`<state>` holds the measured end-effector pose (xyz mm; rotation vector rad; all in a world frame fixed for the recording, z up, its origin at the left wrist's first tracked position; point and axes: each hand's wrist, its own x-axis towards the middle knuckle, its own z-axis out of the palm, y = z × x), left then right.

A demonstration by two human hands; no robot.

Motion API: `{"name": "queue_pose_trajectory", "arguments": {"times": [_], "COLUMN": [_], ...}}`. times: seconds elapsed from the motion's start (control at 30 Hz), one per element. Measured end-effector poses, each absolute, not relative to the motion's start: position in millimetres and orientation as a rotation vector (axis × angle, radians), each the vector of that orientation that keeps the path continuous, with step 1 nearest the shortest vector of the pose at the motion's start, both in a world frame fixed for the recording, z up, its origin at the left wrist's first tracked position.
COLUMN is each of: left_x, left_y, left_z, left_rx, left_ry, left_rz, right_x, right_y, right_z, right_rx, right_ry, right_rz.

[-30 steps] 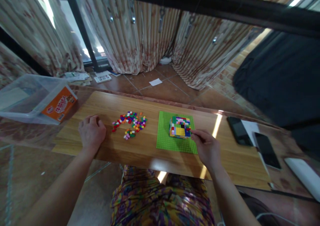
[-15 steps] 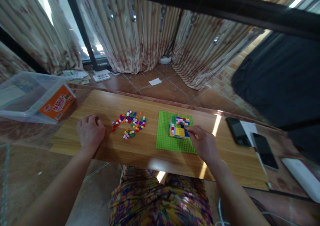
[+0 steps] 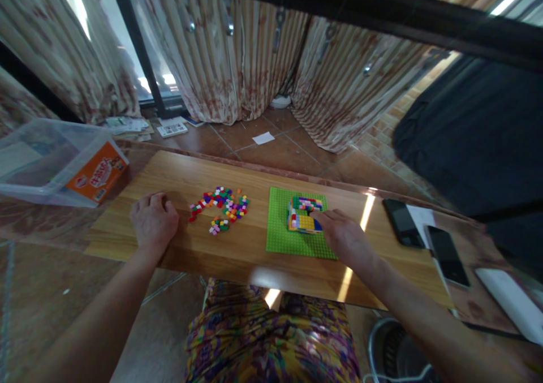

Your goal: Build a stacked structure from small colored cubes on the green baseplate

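Now the right hand (image 3: 344, 237) masks part of a boxy block build (image 3: 303, 223) on a studded green baseplate (image 3: 280, 242); left hand (image 3: 153, 221) on woodgrain bench (image 3: 237, 258), whether either grip closes unclear.

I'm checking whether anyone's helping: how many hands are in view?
2. The left hand rests on the wooden board, left of the loose bricks; the right hand is at the brick build on the green baseplate.

Here's the orange label (image 3: 97, 172) on the clear plastic box (image 3: 53, 165), bold white characters slanting across it, too blurred to read out! Over to the white printed sheet (image 3: 165, 132): blocky dark code-like markings (image 3: 173, 128), no legible words.
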<state>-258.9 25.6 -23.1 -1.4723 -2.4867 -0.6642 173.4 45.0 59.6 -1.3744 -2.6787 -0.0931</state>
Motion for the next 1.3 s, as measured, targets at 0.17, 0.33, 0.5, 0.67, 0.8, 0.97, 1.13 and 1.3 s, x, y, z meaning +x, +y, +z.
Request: {"name": "queue_pose_trajectory", "arguments": {"times": [0.17, 0.33, 0.5, 0.67, 0.8, 0.97, 1.13, 1.3], "left_x": [-259.1, -260.2, -258.1, -257.8, -260.3, -261.3, -259.5, -257.9], "left_y": [25.6, 25.8, 25.3, 25.8, 26.3, 26.1, 25.5, 25.2], "left_z": [-23.6, -24.9, -21.6, -21.4, -24.1, -25.2, -23.3, -21.1], "left_rx": [-1.469, -1.474, -1.468, -1.468, -1.473, -1.482, -1.477, -1.476], "left_ry": [-2.482, -2.469, -2.483, -2.481, -2.467, -2.454, -2.487, -2.503], "left_rz": [-0.684, -0.657, -0.641, -0.640, -0.664, -0.696, -0.697, -0.688], "right_x": [180.6, 189.1, 191.2, 183.2, 178.3, 177.7, 177.0, 172.7], "right_y": [45.0, 42.3, 39.7, 43.8, 50.0, 52.2, 51.2, 49.6], "right_z": [50.9, 48.9, 40.6, 20.1, 9.8, 6.9, 5.6, 4.8], "right_rx": [-1.374, -1.428, -1.615, -1.659, -1.639, -1.586, -1.560, -1.561], "right_ry": [-2.526, -2.249, -1.790, -1.413, -1.284, -1.210, -1.165, -1.150], "right_rz": [-0.053, 0.049, 0.368, 0.770, 0.908, 0.990, 0.985, 0.947]}}
